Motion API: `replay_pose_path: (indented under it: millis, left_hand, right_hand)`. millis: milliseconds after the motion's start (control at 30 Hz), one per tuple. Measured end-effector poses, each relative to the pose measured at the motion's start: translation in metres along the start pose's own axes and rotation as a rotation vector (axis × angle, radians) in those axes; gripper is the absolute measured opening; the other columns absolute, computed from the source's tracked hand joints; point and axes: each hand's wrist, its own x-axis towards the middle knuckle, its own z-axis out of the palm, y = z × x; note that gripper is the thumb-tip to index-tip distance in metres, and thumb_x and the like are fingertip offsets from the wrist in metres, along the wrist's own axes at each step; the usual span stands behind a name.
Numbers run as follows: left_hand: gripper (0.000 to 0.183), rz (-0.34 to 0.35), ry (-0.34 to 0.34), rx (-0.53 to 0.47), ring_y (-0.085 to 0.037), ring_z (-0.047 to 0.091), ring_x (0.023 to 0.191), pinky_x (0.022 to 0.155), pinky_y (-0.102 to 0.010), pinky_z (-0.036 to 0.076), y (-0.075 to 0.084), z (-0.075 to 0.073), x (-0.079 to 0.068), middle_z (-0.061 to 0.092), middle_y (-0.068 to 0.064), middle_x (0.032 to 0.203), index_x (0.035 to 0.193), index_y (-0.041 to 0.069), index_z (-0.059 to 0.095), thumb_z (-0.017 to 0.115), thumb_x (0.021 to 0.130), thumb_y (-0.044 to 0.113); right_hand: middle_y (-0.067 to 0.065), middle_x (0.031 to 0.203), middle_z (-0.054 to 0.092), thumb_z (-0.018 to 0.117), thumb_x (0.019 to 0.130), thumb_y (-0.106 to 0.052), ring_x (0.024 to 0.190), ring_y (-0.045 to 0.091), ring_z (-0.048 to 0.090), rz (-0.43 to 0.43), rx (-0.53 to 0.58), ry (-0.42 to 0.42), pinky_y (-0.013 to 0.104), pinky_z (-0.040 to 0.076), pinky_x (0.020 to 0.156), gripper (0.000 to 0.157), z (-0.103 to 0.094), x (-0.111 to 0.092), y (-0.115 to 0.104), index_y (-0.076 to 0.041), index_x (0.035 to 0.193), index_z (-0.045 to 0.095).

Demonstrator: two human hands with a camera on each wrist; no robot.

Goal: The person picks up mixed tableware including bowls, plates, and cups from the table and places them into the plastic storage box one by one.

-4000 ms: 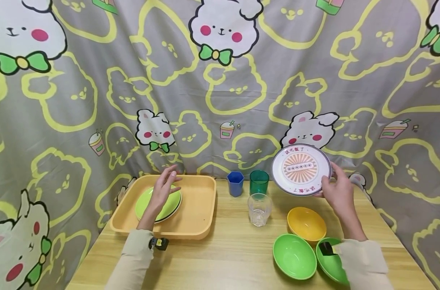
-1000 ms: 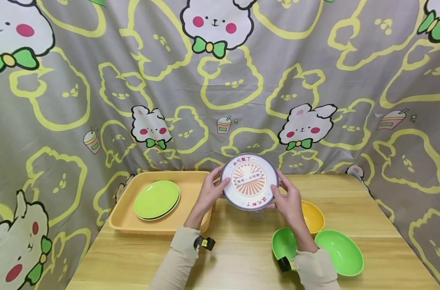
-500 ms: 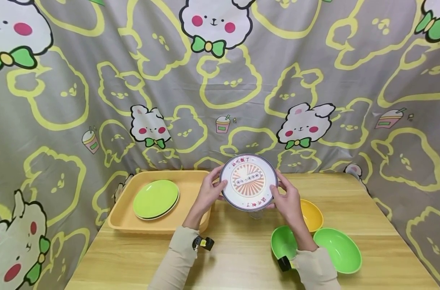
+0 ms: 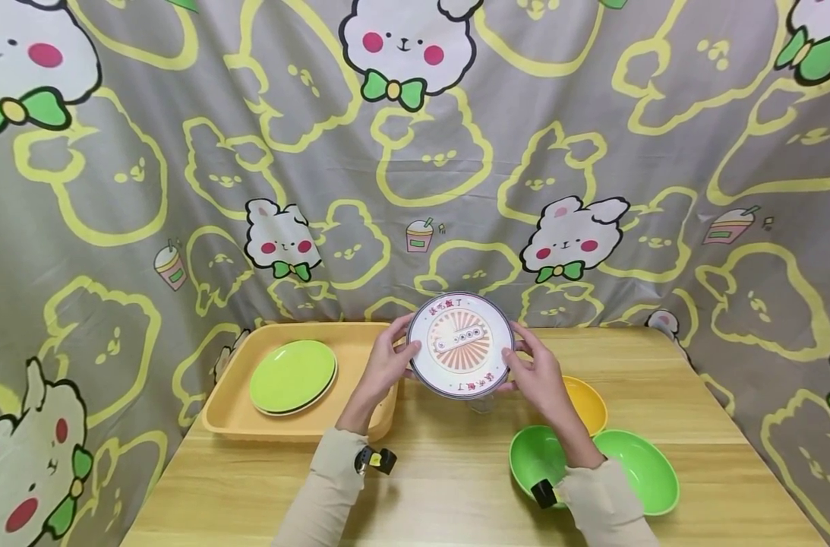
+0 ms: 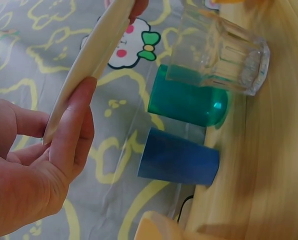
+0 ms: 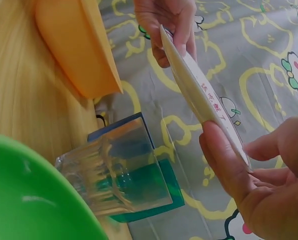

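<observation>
A round white plate (image 4: 461, 346) with a dark rim, red lettering and an orange sunburst is held up above the table, tilted toward the head camera. My left hand (image 4: 389, 357) pinches its left edge, thumb on the face and fingers behind. On the opposite edge my right hand (image 4: 534, 366) grips it in the same way. Beneath and behind the plate, the left wrist view has a clear glass (image 5: 224, 52), a green cup (image 5: 189, 97) and a blue cup (image 5: 179, 157) standing on the table. In the head view the plate hides most of them.
An orange tray (image 4: 233, 414) at the left holds a stack topped by a lime-green plate (image 4: 293, 374). To the right stand a yellow bowl (image 4: 588, 406) and two green bowls (image 4: 534, 456), partly behind the right forearm. A patterned curtain (image 4: 360, 167) hangs behind the table.
Four seconds ago only my right hand held the plate, at the right, while the left was over the tray. The plate came to the middle, into both hands; lately it has shifted slightly left.
</observation>
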Motion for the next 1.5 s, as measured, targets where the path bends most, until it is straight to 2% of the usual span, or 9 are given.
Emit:
replay_pose_path:
  millis: [167, 267, 600, 800, 900, 1033, 1233, 1367, 1500]
  left_hand:
    - [0.053, 0.0, 0.005, 0.006, -0.023, 0.069, 0.081, 0.047, -0.034, 0.059, 0.001, -0.006, 0.0, 0.057, -0.022, 0.135, 0.152, 0.009, 0.047, 0.057, 0.101, -0.002]
    - [0.053, -0.007, 0.024, 0.013, -0.023, 0.069, 0.08, 0.045, -0.029, 0.056, 0.001, -0.012, -0.001, 0.058, -0.023, 0.134, 0.152, 0.008, 0.047, 0.056, 0.101, -0.002]
    - [0.052, -0.012, 0.077, 0.054, -0.026, 0.068, 0.086, 0.05, -0.04, 0.061, 0.005, -0.037, -0.006, 0.057, -0.024, 0.131, 0.151, 0.008, 0.048, 0.054, 0.101, -0.003]
    - [0.049, -0.035, 0.097, 0.103, -0.027, 0.067, 0.084, 0.051, -0.04, 0.062, 0.011, -0.055, -0.008, 0.056, -0.027, 0.129, 0.15, 0.007, 0.048, 0.052, 0.102, -0.003]
    - [0.049, -0.046, 0.104, 0.141, -0.028, 0.067, 0.085, 0.052, -0.042, 0.062, 0.015, -0.065, -0.01, 0.055, -0.027, 0.133, 0.151, 0.006, 0.047, 0.051, 0.103, -0.002]
    - [0.048, -0.055, 0.12, 0.172, -0.03, 0.066, 0.084, 0.054, -0.044, 0.062, 0.019, -0.079, -0.014, 0.053, -0.027, 0.137, 0.152, 0.005, 0.045, 0.05, 0.105, -0.001]
    - [0.05, -0.082, 0.122, 0.224, -0.027, 0.066, 0.081, 0.053, -0.043, 0.062, 0.021, -0.098, -0.017, 0.052, -0.027, 0.138, 0.154, 0.005, 0.043, 0.049, 0.105, -0.001]
    - [0.051, -0.105, 0.108, 0.248, -0.023, 0.066, 0.076, 0.054, -0.044, 0.062, 0.018, -0.11, -0.017, 0.052, -0.03, 0.136, 0.154, 0.003, 0.04, 0.049, 0.104, -0.002]
    - [0.05, -0.134, 0.141, 0.241, -0.021, 0.064, 0.07, 0.054, -0.041, 0.062, 0.015, -0.123, -0.02, 0.05, -0.031, 0.136, 0.154, 0.002, 0.039, 0.048, 0.105, -0.001]
  right_hand:
    - [0.032, 0.126, 0.057, 0.057, 0.101, 0.002, 0.084, 0.028, 0.071, -0.026, -0.034, -0.036, 0.041, 0.063, 0.061, 0.057, -0.002, 0.0, -0.001, 0.0, 0.155, 0.038]
    - [0.032, 0.127, 0.058, 0.058, 0.101, 0.002, 0.092, 0.032, 0.07, -0.04, -0.059, -0.057, 0.04, 0.064, 0.063, 0.056, -0.002, 0.0, -0.001, 0.0, 0.154, 0.04]
    - [0.03, 0.12, 0.062, 0.06, 0.101, 0.002, 0.104, 0.045, 0.066, -0.127, -0.224, -0.093, 0.037, 0.064, 0.065, 0.05, -0.01, 0.0, -0.003, 0.0, 0.149, 0.046]
    - [0.024, 0.112, 0.067, 0.062, 0.1, 0.0, 0.102, 0.042, 0.068, -0.235, -0.423, -0.079, 0.03, 0.063, 0.064, 0.04, -0.024, 0.003, -0.004, 0.002, 0.139, 0.057]
    - [0.021, 0.11, 0.069, 0.065, 0.098, 0.0, 0.1, 0.039, 0.069, -0.297, -0.544, -0.071, 0.039, 0.063, 0.071, 0.037, -0.03, 0.006, -0.004, 0.002, 0.135, 0.06]
    - [0.021, 0.113, 0.069, 0.067, 0.096, 0.001, 0.101, 0.039, 0.069, -0.343, -0.648, -0.094, 0.054, 0.059, 0.085, 0.036, -0.037, 0.008, -0.003, 0.004, 0.131, 0.062]
    - [0.026, 0.122, 0.065, 0.068, 0.094, 0.002, 0.104, 0.044, 0.065, -0.329, -0.724, -0.174, 0.058, 0.056, 0.09, 0.034, -0.048, 0.007, 0.003, 0.008, 0.128, 0.062]
    - [0.027, 0.121, 0.064, 0.067, 0.094, 0.0, 0.107, 0.045, 0.063, -0.284, -0.773, -0.204, 0.059, 0.055, 0.09, 0.033, -0.056, 0.006, 0.009, 0.008, 0.126, 0.064]
    - [0.026, 0.116, 0.065, 0.067, 0.094, 0.0, 0.106, 0.045, 0.063, -0.253, -0.802, -0.223, 0.059, 0.055, 0.088, 0.032, -0.064, 0.005, 0.014, 0.007, 0.125, 0.065]
